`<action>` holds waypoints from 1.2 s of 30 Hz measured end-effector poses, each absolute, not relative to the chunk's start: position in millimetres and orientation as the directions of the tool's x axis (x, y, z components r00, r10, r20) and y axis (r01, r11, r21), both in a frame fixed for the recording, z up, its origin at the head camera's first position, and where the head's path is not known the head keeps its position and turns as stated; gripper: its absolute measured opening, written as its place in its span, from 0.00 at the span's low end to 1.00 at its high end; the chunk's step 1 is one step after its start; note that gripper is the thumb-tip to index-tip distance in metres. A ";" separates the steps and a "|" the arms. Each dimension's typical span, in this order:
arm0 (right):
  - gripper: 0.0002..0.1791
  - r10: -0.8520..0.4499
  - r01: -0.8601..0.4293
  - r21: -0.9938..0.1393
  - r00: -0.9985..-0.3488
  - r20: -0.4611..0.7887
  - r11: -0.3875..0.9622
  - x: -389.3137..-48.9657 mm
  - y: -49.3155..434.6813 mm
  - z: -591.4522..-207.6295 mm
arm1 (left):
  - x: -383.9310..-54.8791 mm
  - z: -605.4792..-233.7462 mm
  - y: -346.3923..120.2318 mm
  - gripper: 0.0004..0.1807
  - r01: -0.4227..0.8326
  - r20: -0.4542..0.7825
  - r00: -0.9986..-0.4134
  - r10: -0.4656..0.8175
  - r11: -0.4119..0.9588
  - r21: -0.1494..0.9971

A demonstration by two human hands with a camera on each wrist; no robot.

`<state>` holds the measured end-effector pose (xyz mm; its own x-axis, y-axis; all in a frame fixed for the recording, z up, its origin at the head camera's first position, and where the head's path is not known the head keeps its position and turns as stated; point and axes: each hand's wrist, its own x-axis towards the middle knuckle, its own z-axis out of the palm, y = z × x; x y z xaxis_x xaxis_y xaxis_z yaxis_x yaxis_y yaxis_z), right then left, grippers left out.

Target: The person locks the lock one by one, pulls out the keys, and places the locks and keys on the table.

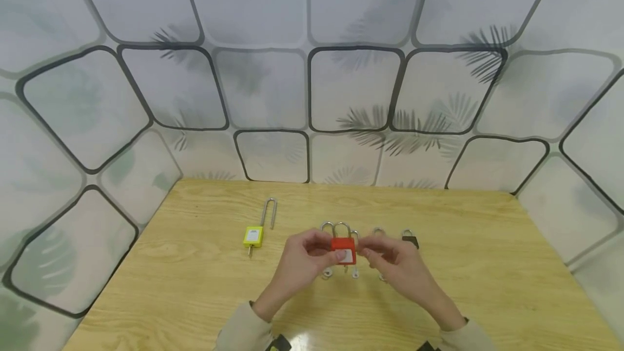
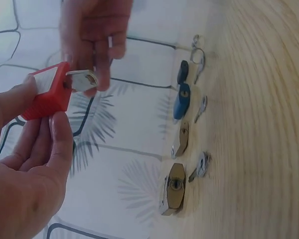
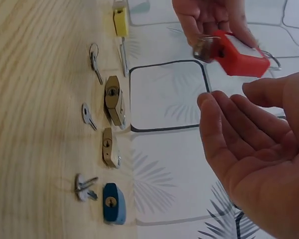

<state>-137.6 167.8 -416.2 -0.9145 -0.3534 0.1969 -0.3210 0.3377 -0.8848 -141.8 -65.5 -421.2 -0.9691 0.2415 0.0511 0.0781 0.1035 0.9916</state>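
Observation:
My left hand [image 1: 304, 261] holds a red padlock [image 1: 343, 244] up over the table, its thumb across the white label. A metal key [image 2: 82, 79] sticks out of the padlock's keyhole, and a silver shackle [image 3: 272, 59] shows on the opposite side. Close beside the padlock, my right hand [image 1: 403, 267] has its fingers loosely bent with nothing between them. In the right wrist view a gap separates its fingertips from the padlock. Beyond the hands, two brass padlocks, a larger one [image 3: 113, 99] and a smaller one [image 3: 109, 147], stand near a blue padlock [image 3: 113, 203].
To the left on the wooden table [image 1: 195, 286] lies a yellow padlock [image 1: 253, 235] with a long shackle and a key in it. A black padlock [image 1: 410, 240] lies right of the hands. Loose keys [image 3: 87, 117] lie before the padlocks. A patterned cloth [image 1: 273, 91] rises behind.

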 end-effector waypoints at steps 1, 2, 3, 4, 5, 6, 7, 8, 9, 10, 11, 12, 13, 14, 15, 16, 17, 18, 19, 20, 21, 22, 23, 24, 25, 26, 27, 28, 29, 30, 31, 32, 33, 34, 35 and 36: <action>0.13 -0.370 -0.273 -0.902 -0.918 0.142 0.333 -137.3 168.5 -416.3 | -142.0 -420.6 -65.6 0.14 0.056 0.035 -0.971 0.236 0.083 0.995; 0.15 -0.389 -0.237 -0.914 -0.916 0.097 0.331 -137.2 168.9 -416.5 | -142.2 -420.2 -65.6 0.14 0.042 0.026 -0.973 0.231 0.063 0.997; 0.16 -0.409 -0.208 -0.922 -0.911 0.061 0.326 -137.2 169.4 -417.0 | -142.6 -419.8 -65.7 0.14 0.032 0.020 -0.975 0.223 0.049 0.998; 0.17 -0.430 -0.192 -0.929 -0.902 0.041 0.316 -137.4 169.5 -417.6 | -142.9 -419.3 -65.7 0.15 0.020 0.011 -0.977 0.214 0.038 0.999; 0.18 -0.451 -0.179 -0.934 -0.892 0.023 0.308 -137.5 169.5 -418.3 | -143.1 -419.1 -65.8 0.15 0.008 0.002 -0.979 0.205 0.029 1.000; 0.19 -0.467 -0.166 -0.939 -0.884 0.006 0.301 -137.1 169.3 -418.8 | -143.1 -419.0 -65.9 0.16 -0.010 -0.015 -0.980 0.197 0.026 1.000; 0.19 -0.484 -0.154 -0.944 -0.875 -0.006 0.290 -137.0 169.1 -419.2 | -143.3 -418.6 -65.9 0.16 -0.025 -0.029 -0.981 0.192 0.022 0.999; 0.20 -0.499 -0.146 -0.948 -0.867 -0.016 0.284 -136.8 168.8 -419.5 | -143.3 -418.2 -65.9 0.17 -0.044 -0.045 -0.981 0.187 0.012 0.999; 0.20 -0.511 -0.139 -0.950 -0.859 -0.024 0.278 -136.4 168.5 -420.0 | -143.3 -417.9 -65.9 0.17 -0.064 -0.063 -0.981 0.185 -0.001 0.998; 0.20 -0.525 -0.136 -0.953 -0.851 -0.028 0.270 -136.1 168.0 -420.4 | -143.1 -417.5 -65.9 0.18 -0.086 -0.081 -0.979 0.186 -0.018 0.996; 0.20 -0.535 -0.130 -0.955 -0.844 -0.034 0.266 -135.6 167.5 -420.6 | -142.8 -417.4 -65.9 0.18 -0.105 -0.096 -0.978 0.187 -0.035 0.994; 0.21 -0.544 -0.126 -0.957 -0.838 -0.037 0.260 -135.3 166.8 -421.1 | -142.5 -417.2 -65.9 0.18 -0.122 -0.110 -0.976 0.189 -0.054 0.991; 0.21 -0.552 -0.122 -0.960 -0.833 -0.038 0.251 -135.1 166.1 -421.6 | -142.4 -417.2 -65.9 0.18 -0.137 -0.121 -0.974 0.191 -0.071 0.988; 0.21 -0.557 -0.121 -0.962 -0.829 -0.038 0.245 -134.9 165.3 -422.3 | -142.1 -417.3 -65.8 0.18 -0.148 -0.130 -0.973 0.193 -0.083 0.986; 0.21 -0.560 -0.118 -0.963 -0.828 -0.039 0.241 -134.8 164.6 -422.9 | -141.9 -417.4 -65.8 0.18 -0.157 -0.136 -0.971 0.197 -0.094 0.983; 0.21 -0.561 -0.111 -0.965 -0.827 -0.043 0.238 -134.8 164.0 -423.5 | -141.6 -417.7 -65.8 0.17 -0.159 -0.136 -0.970 0.201 -0.101 0.982; 0.21 -0.559 -0.105 -0.965 -0.828 -0.048 0.240 -134.6 163.4 -423.9 | -141.6 -418.2 -65.7 0.17 -0.163 -0.139 -0.969 0.205 -0.107 0.981; 0.21 -0.557 -0.101 -0.965 -0.829 -0.053 0.243 -134.5 163.0 -424.4 | -141.6 -418.6 -65.5 0.17 -0.166 -0.141 -0.968 0.208 -0.108 0.980; 0.21 -0.555 -0.098 -0.964 -0.830 -0.057 0.246 -134.4 162.6 -424.6 | -141.7 -419.2 -65.3 0.17 -0.169 -0.143 -0.967 0.213 -0.107 0.980; 0.21 -0.555 -0.098 -0.963 -0.829 -0.060 0.250 -134.3 162.3 -424.7 | -141.9 -419.6 -65.1 0.16 -0.170 -0.144 -0.965 0.218 -0.106 0.980; 0.20 -0.557 -0.095 -0.963 -0.828 -0.063 0.252 -134.3 162.1 -424.9 | -142.0 -420.2 -64.8 0.16 -0.171 -0.144 -0.964 0.224 -0.108 0.979; 0.20 -0.560 -0.096 -0.962 -0.826 -0.066 0.254 -134.2 161.8 -425.2 | -142.1 -420.8 -64.5 0.17 -0.171 -0.144 -0.963 0.227 -0.104 0.980; 0.19 -0.566 -0.100 -0.962 -0.822 -0.065 0.255 -134.2 161.7 -425.6 | -142.2 -421.1 -64.1 0.17 -0.176 -0.149 -0.962 0.228 -0.101 0.979; 0.19 -0.573 -0.103 -0.962 -0.817 -0.063 0.253 -134.2 161.5 -425.9 | -142.3 -421.6 -63.9 0.17 -0.174 -0.149 -0.962 0.230 -0.096 0.980; 0.19 -0.581 -0.104 -0.963 -0.812 -0.062 0.249 -134.3 161.4 -426.2 | -142.5 -422.0 -63.6 0.17 -0.173 -0.147 -0.962 0.231 -0.095 0.980; 0.19 -0.588 -0.105 -0.964 -0.807 -0.061 0.244 -134.4 161.4 -426.5 | -142.6 -422.3 -63.4 0.17 -0.174 -0.148 -0.961 0.232 -0.094 0.980; 0.18 -0.593 -0.103 -0.965 -0.803 -0.062 0.240 -134.5 161.4 -427.0 | -142.8 -422.7 -63.3 0.17 -0.175 -0.150 -0.961 0.232 -0.093 0.980; 0.18 -0.598 -0.103 -0.966 -0.799 -0.060 0.235 -134.6 161.4 -427.3 | -142.9 -422.9 -63.2 0.17 -0.176 -0.151 -0.961 0.231 -0.093 0.980; 0.19 -0.603 -0.101 -0.968 -0.795 -0.059 0.228 -134.7 161.4 -427.7 | -143.0 -423.2 -63.1 0.17 -0.177 -0.152 -0.961 0.231 -0.092 0.980; 0.19 -0.606 -0.096 -0.970 -0.793 -0.061 0.224 -134.5 161.4 -427.8 | -143.0 -423.5 -63.1 0.17 -0.177 -0.151 -0.961 0.232 -0.094 0.980; 0.19 -0.608 -0.093 -0.971 -0.792 -0.061 0.219 -134.5 161.4 -428.2 | -143.0 -423.6 -63.1 0.17 -0.178 -0.152 -0.961 0.233 -0.097 0.979; 0.19 -0.609 -0.089 -0.972 -0.790 -0.063 0.216 -134.5 161.4 -428.4 | -142.6 -423.7 -63.2 0.17 -0.180 -0.153 -0.960 0.233 -0.098 0.979; 0.19 -0.611 -0.086 -0.973 -0.789 -0.064 0.214 -134.4 161.4 -428.9 | -142.3 -423.8 -63.2 0.17 -0.182 -0.154 -0.960 0.235 -0.101 0.978; 0.19 -0.611 -0.084 -0.973 -0.789 -0.066 0.213 -134.5 161.3 -429.3 | -142.0 -423.7 -63.2 0.16 -0.184 -0.155 -0.959 0.237 -0.105 0.977; 0.20 -0.607 -0.079 -0.973 -0.791 -0.071 0.217 -134.5 161.1 -429.7 | -141.7 -423.7 -63.2 0.16 -0.185 -0.155 -0.959 0.239 -0.110 0.977; 0.20 -0.602 -0.072 -0.973 -0.795 -0.078 0.221 -134.8 160.9 -430.1 | -141.4 -423.4 -63.2 0.16 -0.183 -0.151 -0.959 0.241 -0.114 0.977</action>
